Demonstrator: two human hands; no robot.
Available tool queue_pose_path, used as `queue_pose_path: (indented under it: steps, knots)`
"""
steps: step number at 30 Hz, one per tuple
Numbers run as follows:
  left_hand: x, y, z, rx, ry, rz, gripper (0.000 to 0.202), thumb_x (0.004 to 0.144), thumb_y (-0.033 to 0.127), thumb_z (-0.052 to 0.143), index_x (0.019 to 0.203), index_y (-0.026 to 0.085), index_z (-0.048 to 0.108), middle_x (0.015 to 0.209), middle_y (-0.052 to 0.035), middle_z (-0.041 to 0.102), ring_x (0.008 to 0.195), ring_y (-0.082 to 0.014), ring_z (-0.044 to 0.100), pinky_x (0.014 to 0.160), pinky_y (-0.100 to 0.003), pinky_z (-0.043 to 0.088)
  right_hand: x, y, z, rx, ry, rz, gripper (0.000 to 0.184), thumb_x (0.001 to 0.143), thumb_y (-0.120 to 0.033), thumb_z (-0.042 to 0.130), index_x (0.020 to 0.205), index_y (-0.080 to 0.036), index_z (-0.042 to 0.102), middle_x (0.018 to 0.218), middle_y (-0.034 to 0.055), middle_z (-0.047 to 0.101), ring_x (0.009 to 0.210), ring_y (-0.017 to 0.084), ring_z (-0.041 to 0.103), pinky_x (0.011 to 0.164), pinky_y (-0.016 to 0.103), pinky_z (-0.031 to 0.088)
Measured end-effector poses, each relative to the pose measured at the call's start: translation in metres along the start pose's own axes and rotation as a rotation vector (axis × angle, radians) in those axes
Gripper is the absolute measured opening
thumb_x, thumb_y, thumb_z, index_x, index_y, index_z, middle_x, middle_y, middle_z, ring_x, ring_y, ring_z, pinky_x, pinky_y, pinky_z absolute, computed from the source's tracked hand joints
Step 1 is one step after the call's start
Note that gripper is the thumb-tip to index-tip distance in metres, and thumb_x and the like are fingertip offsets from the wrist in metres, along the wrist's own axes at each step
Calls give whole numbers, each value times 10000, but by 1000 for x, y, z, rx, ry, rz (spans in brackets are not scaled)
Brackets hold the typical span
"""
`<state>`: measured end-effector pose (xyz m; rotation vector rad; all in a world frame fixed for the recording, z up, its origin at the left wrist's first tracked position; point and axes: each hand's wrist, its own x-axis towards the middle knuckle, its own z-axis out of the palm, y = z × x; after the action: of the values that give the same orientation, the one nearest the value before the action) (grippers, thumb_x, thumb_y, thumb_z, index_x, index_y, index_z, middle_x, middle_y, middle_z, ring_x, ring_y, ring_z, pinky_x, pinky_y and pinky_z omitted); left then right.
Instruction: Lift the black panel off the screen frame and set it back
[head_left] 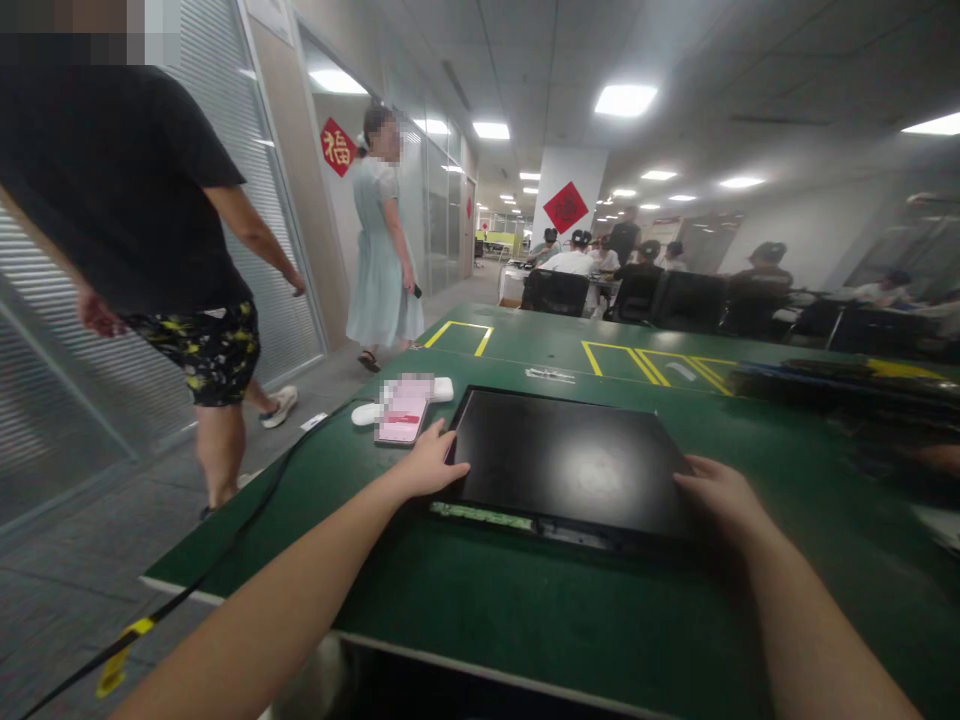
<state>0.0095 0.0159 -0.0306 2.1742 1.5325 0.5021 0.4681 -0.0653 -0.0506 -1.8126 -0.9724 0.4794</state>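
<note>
A black display panel (562,455) lies face up, slightly askew, on the green tabletop. Along its near edge a strip of green circuit board (480,515) is exposed. My left hand (431,462) grips the panel's left edge, its thumb on the front of the frame. At the opposite side, my right hand (724,495) grips the right edge, with its lower fingers hidden. Just beyond my left hand, a phone with a lit screen (403,412) rests against a white object (442,390).
Yellow tape outlines (645,365) mark the far part of the green table (360,560). Dark stacked items (840,385) lie at the right. A black cable (262,500) crosses the left edge. Two people walk past at left; several others sit at tables behind.
</note>
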Motion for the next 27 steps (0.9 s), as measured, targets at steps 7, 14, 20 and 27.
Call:
queue_pose_path:
  steps: [7, 14, 20, 27]
  knots:
    - [0, -1, 0, -1, 3, -1, 716, 705, 472, 645, 1311, 98, 582, 1589, -227, 324, 1469, -405, 280, 1185, -478, 251, -3, -4, 4, 82, -43, 100, 676, 641, -196, 741, 1304, -211, 610, 1084, 142, 732, 906, 281, 718, 776, 397, 586]
    - [1, -2, 1, -31, 7, -1, 722, 689, 472, 653, 1300, 93, 586, 1582, -243, 325, 1468, -417, 276, 1179, -494, 252, -5, -7, 4, 104, -61, 88, 735, 653, -205, 724, 1360, -267, 535, 1182, 135, 685, 940, 266, 707, 798, 388, 586]
    - [0, -2, 1, -33, 5, 8, 710, 691, 474, 651, 1296, 106, 591, 1581, -228, 338, 1466, -410, 283, 1178, -486, 260, -5, -5, 2, 86, -57, 13, 749, 637, -213, 739, 1357, -282, 544, 1097, 115, 707, 982, 278, 698, 856, 403, 570]
    - [1, -2, 2, -31, 25, 18, 677, 690, 461, 656, 1273, 121, 605, 1565, -218, 374, 1456, -407, 309, 1178, -492, 263, -9, -11, 1, 92, -72, -19, 721, 623, -219, 740, 1325, -278, 583, 1069, 95, 718, 960, 264, 702, 844, 375, 562]
